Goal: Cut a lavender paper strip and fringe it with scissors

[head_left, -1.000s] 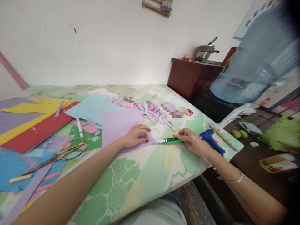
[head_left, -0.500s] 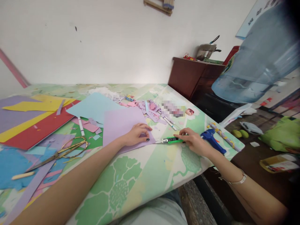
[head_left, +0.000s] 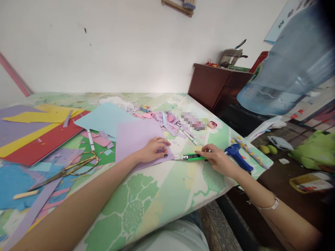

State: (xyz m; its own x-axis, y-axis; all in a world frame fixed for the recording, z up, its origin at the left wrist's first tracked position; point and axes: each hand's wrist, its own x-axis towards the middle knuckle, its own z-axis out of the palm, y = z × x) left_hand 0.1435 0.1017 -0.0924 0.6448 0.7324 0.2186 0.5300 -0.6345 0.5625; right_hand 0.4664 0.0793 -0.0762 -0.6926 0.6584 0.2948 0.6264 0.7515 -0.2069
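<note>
My left hand [head_left: 152,150] rests on a sheet of purple paper [head_left: 136,134], its fingers bent and thumb close to them, pressing the sheet down near its right corner. The paper lies partly over a light blue sheet [head_left: 102,118]. My right hand [head_left: 218,158] grips a green utility knife [head_left: 193,157] lying low over the tabletop. The knife's front end points left and meets the right corner of the purple paper; the blade's tip is hard to make out. Beside my right hand lies a blue glue gun [head_left: 238,157].
Gold-handled scissors [head_left: 66,170], paper scraps [head_left: 169,122] and white markers [head_left: 187,135] lie on the flowered tablecloth [head_left: 157,195]. A red board [head_left: 44,143] is at left. A purple stick wound with yellow [head_left: 250,152] lies near the table's right edge. Beyond stands a large water bottle [head_left: 282,80].
The view has shifted slightly, and my right forearm has moved a little to the right. Both hands keep their hold; the paper and the knife stay together at the corner.
</note>
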